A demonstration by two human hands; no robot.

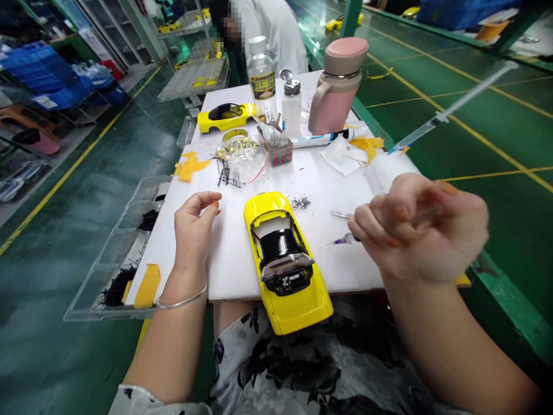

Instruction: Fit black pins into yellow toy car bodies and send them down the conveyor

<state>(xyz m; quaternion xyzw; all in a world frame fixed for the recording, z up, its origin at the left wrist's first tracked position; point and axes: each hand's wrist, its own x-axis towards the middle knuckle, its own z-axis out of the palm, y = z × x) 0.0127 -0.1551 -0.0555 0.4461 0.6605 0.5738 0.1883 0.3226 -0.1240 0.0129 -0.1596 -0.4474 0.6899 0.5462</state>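
Observation:
My left hand [192, 233] is over the white board's left side, beside a yellow model car [298, 309]. Its fingers bend loosely toward the thumb, with nothing visible between them. My right hand [425, 230] is raised over the board's right side, fingers curled in; whatever they may hold is hidden. Neither hand touches the car, which has a black interior and a clear windscreen, its near end overhanging the board's edge. A purple-tipped needle dispenser [343, 239] and a thin metal tool [341, 214] lie partly behind the right hand. Black crumbs [301, 203] are scattered beyond the car.
Behind stand another yellow car body [224, 117], a clear bottle [263, 86], a pink flask [337, 95] and a small box [280, 154]. A syringe [458, 106] slants up at right. A parts tray [112, 253] adjoins the left edge. A person [276, 29] sits beyond.

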